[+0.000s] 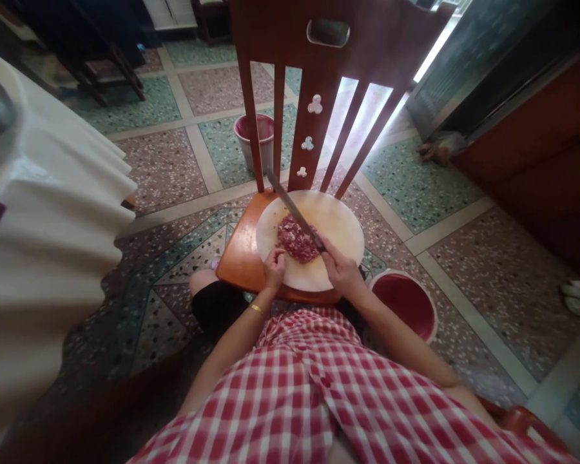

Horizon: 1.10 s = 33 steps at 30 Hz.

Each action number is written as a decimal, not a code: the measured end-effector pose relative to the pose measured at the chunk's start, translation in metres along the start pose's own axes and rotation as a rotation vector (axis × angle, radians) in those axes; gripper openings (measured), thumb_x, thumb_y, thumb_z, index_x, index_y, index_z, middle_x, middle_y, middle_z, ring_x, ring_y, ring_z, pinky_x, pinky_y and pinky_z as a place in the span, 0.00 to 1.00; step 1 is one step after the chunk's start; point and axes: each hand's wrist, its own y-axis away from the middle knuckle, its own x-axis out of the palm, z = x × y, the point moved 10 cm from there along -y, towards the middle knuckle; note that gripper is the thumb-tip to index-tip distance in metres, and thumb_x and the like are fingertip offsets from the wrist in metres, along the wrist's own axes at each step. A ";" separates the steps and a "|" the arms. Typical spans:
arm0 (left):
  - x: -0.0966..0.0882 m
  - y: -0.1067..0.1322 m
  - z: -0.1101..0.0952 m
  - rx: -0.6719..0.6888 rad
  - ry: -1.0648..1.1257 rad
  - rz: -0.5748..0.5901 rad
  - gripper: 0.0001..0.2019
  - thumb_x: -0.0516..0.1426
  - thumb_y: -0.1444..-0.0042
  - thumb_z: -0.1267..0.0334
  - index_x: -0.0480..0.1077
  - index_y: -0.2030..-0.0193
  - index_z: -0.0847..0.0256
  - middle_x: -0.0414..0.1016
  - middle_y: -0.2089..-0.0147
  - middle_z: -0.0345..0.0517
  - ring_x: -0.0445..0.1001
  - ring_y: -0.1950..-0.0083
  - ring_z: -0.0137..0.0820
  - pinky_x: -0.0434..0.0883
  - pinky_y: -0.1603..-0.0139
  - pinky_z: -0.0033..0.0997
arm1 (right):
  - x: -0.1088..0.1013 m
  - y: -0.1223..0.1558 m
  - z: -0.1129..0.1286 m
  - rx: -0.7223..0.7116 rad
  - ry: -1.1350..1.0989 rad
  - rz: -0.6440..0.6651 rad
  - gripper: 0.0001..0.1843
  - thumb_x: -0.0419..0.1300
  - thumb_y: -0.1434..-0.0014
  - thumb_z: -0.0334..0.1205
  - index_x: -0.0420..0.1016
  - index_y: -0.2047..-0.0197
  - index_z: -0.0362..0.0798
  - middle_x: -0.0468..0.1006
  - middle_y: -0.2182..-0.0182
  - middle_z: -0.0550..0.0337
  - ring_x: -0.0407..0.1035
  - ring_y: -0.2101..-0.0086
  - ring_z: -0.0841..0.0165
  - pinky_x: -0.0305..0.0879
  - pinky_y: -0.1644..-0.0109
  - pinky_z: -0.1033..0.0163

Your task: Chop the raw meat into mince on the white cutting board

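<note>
A round pale cutting board [336,222] lies on the seat of a wooden chair [239,254]. A heap of red minced meat [297,240] sits in the board's middle. My right hand [341,267] is closed round the handle of a long knife [290,206], whose blade slants up to the left over the meat. My left hand [274,265] rests at the board's near left edge beside the meat, fingers curled; whether it holds anything is hidden. A gold bangle circles that wrist.
A red bucket [406,303] stands on the floor right of the chair. A pink-rimmed bucket [254,138] stands behind the chair back. White draped cloth [53,212] fills the left. A dark cabinet [536,161] lines the right. The floor is patterned terrazzo.
</note>
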 end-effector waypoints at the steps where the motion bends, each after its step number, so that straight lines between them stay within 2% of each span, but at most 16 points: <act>1: 0.000 0.000 0.001 -0.003 0.001 0.001 0.08 0.50 0.48 0.65 0.68 0.65 0.60 0.66 0.74 0.38 0.65 0.71 0.25 0.63 0.68 0.23 | 0.001 0.000 0.001 0.005 0.004 -0.010 0.26 0.43 0.36 0.42 0.50 0.36 0.52 0.68 0.46 0.56 0.70 0.55 0.65 0.65 0.52 0.63; 4: 0.000 0.000 0.002 -0.005 0.015 -0.004 0.08 0.49 0.48 0.65 0.68 0.65 0.61 0.66 0.74 0.38 0.65 0.71 0.25 0.63 0.68 0.23 | 0.024 0.001 -0.018 0.129 0.087 0.094 0.26 0.44 0.37 0.41 0.53 0.36 0.50 0.73 0.51 0.53 0.72 0.59 0.63 0.66 0.54 0.60; 6: 0.000 0.001 0.000 -0.002 0.023 0.000 0.08 0.49 0.48 0.65 0.68 0.65 0.61 0.67 0.73 0.39 0.66 0.71 0.25 0.64 0.68 0.24 | 0.033 0.004 -0.030 0.201 0.117 0.175 0.25 0.45 0.38 0.41 0.55 0.37 0.52 0.76 0.56 0.54 0.73 0.61 0.61 0.67 0.56 0.59; 8: 0.001 0.001 -0.002 0.005 0.031 0.004 0.08 0.49 0.49 0.65 0.68 0.66 0.61 0.67 0.73 0.39 0.66 0.70 0.26 0.64 0.67 0.24 | 0.024 0.003 -0.025 0.178 0.081 0.157 0.24 0.45 0.38 0.41 0.56 0.38 0.54 0.76 0.56 0.57 0.73 0.61 0.62 0.67 0.56 0.60; 12: 0.000 0.002 -0.001 0.007 0.020 0.004 0.08 0.50 0.49 0.65 0.68 0.65 0.61 0.67 0.73 0.38 0.66 0.70 0.25 0.64 0.66 0.24 | -0.002 0.000 0.001 0.048 -0.021 -0.002 0.26 0.43 0.36 0.43 0.51 0.36 0.53 0.70 0.48 0.56 0.72 0.60 0.66 0.66 0.55 0.63; 13: 0.000 0.002 -0.001 0.004 0.016 0.004 0.08 0.50 0.48 0.65 0.68 0.65 0.61 0.67 0.73 0.38 0.66 0.71 0.25 0.64 0.67 0.24 | 0.000 0.000 0.001 0.047 -0.018 -0.007 0.26 0.42 0.36 0.42 0.49 0.35 0.52 0.69 0.47 0.55 0.72 0.60 0.66 0.65 0.55 0.63; 15: 0.000 0.002 0.000 0.003 0.017 0.004 0.08 0.49 0.48 0.65 0.68 0.65 0.61 0.67 0.73 0.38 0.65 0.71 0.25 0.64 0.67 0.24 | 0.017 0.000 -0.012 0.100 0.028 0.070 0.26 0.43 0.37 0.42 0.51 0.36 0.50 0.70 0.49 0.52 0.73 0.61 0.64 0.66 0.56 0.62; 18: 0.002 0.002 -0.001 0.016 0.025 0.014 0.08 0.49 0.48 0.65 0.68 0.66 0.61 0.67 0.72 0.39 0.66 0.69 0.26 0.64 0.65 0.24 | 0.036 0.004 -0.033 0.198 0.092 0.205 0.25 0.45 0.38 0.41 0.56 0.38 0.51 0.77 0.57 0.54 0.74 0.65 0.63 0.67 0.59 0.61; 20: 0.002 0.002 -0.003 0.024 0.027 0.020 0.08 0.49 0.48 0.66 0.68 0.66 0.61 0.67 0.72 0.39 0.67 0.68 0.26 0.64 0.65 0.24 | 0.027 0.003 -0.027 0.167 0.070 0.175 0.24 0.45 0.38 0.41 0.56 0.38 0.53 0.78 0.58 0.57 0.74 0.64 0.64 0.67 0.59 0.62; 22: 0.003 0.002 -0.003 0.026 0.024 0.024 0.08 0.49 0.48 0.66 0.68 0.65 0.61 0.67 0.72 0.39 0.66 0.69 0.26 0.64 0.65 0.24 | 0.012 0.001 -0.011 0.090 0.023 0.098 0.25 0.44 0.37 0.42 0.52 0.36 0.54 0.76 0.54 0.58 0.73 0.63 0.65 0.67 0.59 0.63; 24: 0.003 0.002 -0.004 0.028 0.017 0.022 0.08 0.49 0.48 0.65 0.68 0.65 0.61 0.67 0.72 0.39 0.66 0.69 0.26 0.64 0.65 0.24 | 0.006 0.000 -0.001 0.055 0.004 0.042 0.26 0.42 0.36 0.42 0.49 0.35 0.52 0.73 0.51 0.57 0.73 0.61 0.65 0.67 0.58 0.63; 26: 0.003 0.002 -0.004 0.025 0.015 0.023 0.08 0.49 0.48 0.65 0.68 0.65 0.61 0.67 0.73 0.39 0.66 0.69 0.26 0.64 0.65 0.24 | 0.016 0.001 -0.007 0.096 0.046 0.074 0.26 0.43 0.37 0.41 0.49 0.35 0.51 0.73 0.51 0.54 0.73 0.61 0.64 0.67 0.58 0.62; 29: 0.003 0.002 -0.003 0.015 0.015 0.028 0.08 0.49 0.48 0.66 0.68 0.66 0.61 0.66 0.73 0.38 0.66 0.70 0.25 0.64 0.67 0.24 | 0.034 0.002 -0.029 0.201 0.119 0.181 0.25 0.45 0.38 0.41 0.55 0.37 0.51 0.77 0.56 0.53 0.74 0.64 0.62 0.67 0.59 0.60; 31: 0.004 0.002 -0.003 0.012 0.014 0.031 0.07 0.49 0.48 0.66 0.68 0.66 0.60 0.66 0.73 0.38 0.66 0.70 0.26 0.64 0.67 0.24 | 0.030 0.002 -0.030 0.194 0.085 0.173 0.24 0.45 0.38 0.41 0.56 0.38 0.54 0.78 0.59 0.56 0.74 0.64 0.63 0.67 0.59 0.61; 33: 0.004 0.002 -0.003 0.014 0.011 0.028 0.07 0.49 0.49 0.66 0.68 0.66 0.60 0.66 0.73 0.38 0.66 0.70 0.26 0.64 0.66 0.24 | 0.016 0.000 -0.017 0.120 0.005 0.100 0.25 0.44 0.37 0.42 0.54 0.37 0.54 0.77 0.56 0.58 0.73 0.62 0.66 0.67 0.58 0.63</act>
